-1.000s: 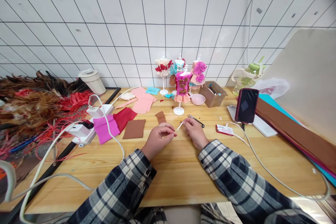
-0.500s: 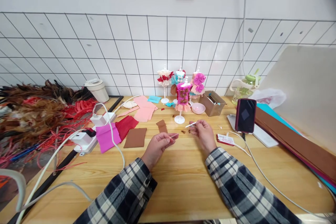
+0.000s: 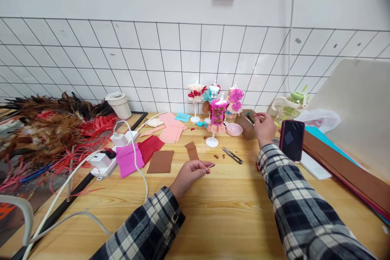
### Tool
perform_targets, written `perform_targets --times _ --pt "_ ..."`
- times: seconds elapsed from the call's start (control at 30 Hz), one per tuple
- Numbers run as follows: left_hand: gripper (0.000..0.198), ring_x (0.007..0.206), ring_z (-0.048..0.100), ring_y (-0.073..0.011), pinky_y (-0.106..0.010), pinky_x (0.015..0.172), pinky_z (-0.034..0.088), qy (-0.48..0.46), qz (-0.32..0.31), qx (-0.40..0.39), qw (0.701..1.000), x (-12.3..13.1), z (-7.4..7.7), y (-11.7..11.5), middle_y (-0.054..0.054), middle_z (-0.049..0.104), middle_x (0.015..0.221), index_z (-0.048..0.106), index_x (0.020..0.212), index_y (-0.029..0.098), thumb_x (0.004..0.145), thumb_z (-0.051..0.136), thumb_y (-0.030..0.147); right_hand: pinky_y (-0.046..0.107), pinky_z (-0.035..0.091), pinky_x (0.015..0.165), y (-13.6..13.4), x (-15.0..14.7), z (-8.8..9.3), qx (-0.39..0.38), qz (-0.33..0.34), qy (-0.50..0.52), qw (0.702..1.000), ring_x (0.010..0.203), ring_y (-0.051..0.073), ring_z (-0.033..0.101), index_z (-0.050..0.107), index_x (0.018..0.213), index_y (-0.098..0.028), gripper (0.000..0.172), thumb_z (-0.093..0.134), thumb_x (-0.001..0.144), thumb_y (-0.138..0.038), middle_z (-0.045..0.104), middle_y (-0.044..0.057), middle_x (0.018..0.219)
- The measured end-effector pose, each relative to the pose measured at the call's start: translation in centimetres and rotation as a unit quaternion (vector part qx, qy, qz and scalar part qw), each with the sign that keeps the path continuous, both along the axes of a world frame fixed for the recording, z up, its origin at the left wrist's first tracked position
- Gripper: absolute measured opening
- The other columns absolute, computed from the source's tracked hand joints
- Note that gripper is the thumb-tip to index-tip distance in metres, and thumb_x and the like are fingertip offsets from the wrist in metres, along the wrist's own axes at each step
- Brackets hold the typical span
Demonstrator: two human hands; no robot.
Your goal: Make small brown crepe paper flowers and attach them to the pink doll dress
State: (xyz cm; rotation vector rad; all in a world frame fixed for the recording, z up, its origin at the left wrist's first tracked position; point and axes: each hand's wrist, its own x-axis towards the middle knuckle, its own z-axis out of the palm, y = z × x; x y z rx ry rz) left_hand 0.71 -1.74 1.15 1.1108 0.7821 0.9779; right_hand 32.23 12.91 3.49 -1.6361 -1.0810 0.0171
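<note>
My left hand (image 3: 191,174) is closed in a pinch above the table; a thin pale sliver shows at its fingertips, too small to name. At the metal box (image 3: 243,128) at the back right, my right hand (image 3: 264,126) has its fingers pressed together by the rim; what they hold, if anything, is hidden. Thread snips (image 3: 232,156) lie on the table between the hands, near small brown scraps (image 3: 216,157). Behind them stands a small dress form (image 3: 218,115) in a magenta bodice with brown bows and a peach skirt. A brown paper strip (image 3: 191,151) lies beyond my left hand.
More dressed forms (image 3: 196,92) stand behind, beside a pink bowl (image 3: 234,129). Brown (image 3: 160,161), magenta (image 3: 129,160) and pink sheets (image 3: 172,129) lie left, near a power strip (image 3: 105,166) with looping cables. At right are a phone (image 3: 291,140) and a jug (image 3: 288,109).
My right hand has moved right and away from me to the metal box. The snips now show on the table. My left hand remains pinched; the pinkish piece in it looks smaller. The view has shifted slightly.
</note>
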Motion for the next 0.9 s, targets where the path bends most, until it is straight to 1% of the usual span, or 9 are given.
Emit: perform_targets --times 0.13,0.27,0.37,0.43,0.53,0.6,0.67,0.8,0.9 --pt "0.018 0.111 0.059 -0.0287 -0.040 0.097 0.038 0.015 -0.006 0.020 1.000 0.0 0.0 0.0 -0.014 0.071 0.100 0.064 0.065 0.014 0.067 0.072 0.030 0.040 0.043 0.081 -0.5 0.8 -0.2 -0.040 -0.031 -0.091 0.995 0.090 0.024 0.058 0.064 0.108 -0.020 0.035 0.049 0.077 -0.024 0.069 0.009 0.094" --pt "0.017 0.108 0.060 -0.0282 -0.039 0.093 0.040 0.024 -0.013 0.028 0.999 0.0 0.1 0.0 -0.014 0.070 0.101 0.063 0.065 0.014 0.068 0.071 0.029 0.041 0.041 0.082 -3.2 -1.2 -0.6 0.038 -0.039 -0.127 0.990 0.085 0.023 0.054 0.062 0.112 -0.019 0.037 0.044 0.080 -0.022 0.067 0.009 0.098" --pt "0.016 0.107 0.060 -0.0281 -0.039 0.093 0.041 0.037 -0.008 0.027 0.999 0.0 0.2 0.0 -0.014 0.069 0.104 0.063 0.064 0.014 0.067 0.070 0.029 0.036 0.044 0.076 -6.7 -4.3 -1.4 0.062 0.060 -0.107 0.990 0.072 0.019 0.053 0.060 0.112 -0.016 0.034 0.045 0.083 -0.026 0.067 0.009 0.098" --pt "0.016 0.109 0.059 -0.0280 -0.039 0.094 0.040 0.035 -0.008 0.026 0.999 0.0 0.2 0.0 -0.014 0.069 0.104 0.062 0.063 0.015 0.067 0.069 0.028 0.033 0.046 0.069 -9.3 -6.6 -1.7 0.031 0.193 -0.092 0.976 0.068 0.017 0.054 0.061 0.111 -0.017 0.032 0.047 0.085 -0.030 0.068 0.008 0.093" --pt "0.016 0.105 0.061 -0.0268 -0.039 0.095 0.040 0.026 -0.019 0.023 0.999 -0.1 0.1 0.1 -0.013 0.070 0.104 0.062 0.064 0.015 0.067 0.069 0.028 0.034 0.048 0.078 -12.4 -9.4 -1.4 -0.014 0.442 -0.103 0.891 0.093 0.020 0.060 0.060 0.117 -0.022 0.034 0.053 0.086 -0.032 0.065 0.009 0.111" --pt "0.015 0.101 0.062 -0.0258 -0.040 0.095 0.040 0.022 -0.026 0.020 0.999 -0.1 -0.1 0.2 -0.011 0.070 0.101 0.062 0.064 0.015 0.067 0.069 0.029 0.039 0.044 0.092 -13.5 -10.5 -1.0 -0.017 0.528 -0.125 0.840 0.109 0.023 0.056 0.062 0.115 -0.025 0.033 0.059 0.084 -0.035 0.063 0.008 0.119" --pt "0.015 0.099 0.062 -0.0256 -0.040 0.095 0.040 0.017 -0.035 0.014 0.999 -0.1 -0.1 0.2 -0.009 0.071 0.097 0.063 0.064 0.017 0.066 0.069 0.029 0.043 0.039 0.099 -13.8 -11.0 -0.9 -0.014 0.549 -0.144 0.823 0.114 0.023 0.054 0.066 0.108 -0.028 0.028 0.063 0.081 -0.036 0.062 0.006 0.122" --pt "0.012 0.096 0.062 -0.0249 -0.038 0.094 0.041 0.024 -0.048 0.008 0.999 -0.2 -0.4 0.3 -0.006 0.071 0.087 0.064 0.063 0.017 0.065 0.069 0.028 0.043 0.038 0.100 -13.4 -11.4 -1.6 -0.002 0.534 -0.149 0.832 0.109 0.021 0.057 0.071 0.091 -0.028 0.013 0.065 0.080 -0.032 0.065 0.004 0.116" --pt "0.009 0.093 0.062 -0.0213 -0.033 0.090 0.042 0.031 -0.054 0.018 0.998 -0.1 -0.6 0.3 -0.005 0.070 0.087 0.064 0.064 0.017 0.066 0.068 0.024 0.041 0.042 0.096 -13.2 -11.5 -2.3 0.002 0.539 -0.113 0.835 0.104 0.019 0.060 0.071 0.084 -0.026 0.009 0.067 0.079 -0.031 0.068 0.005 0.110"
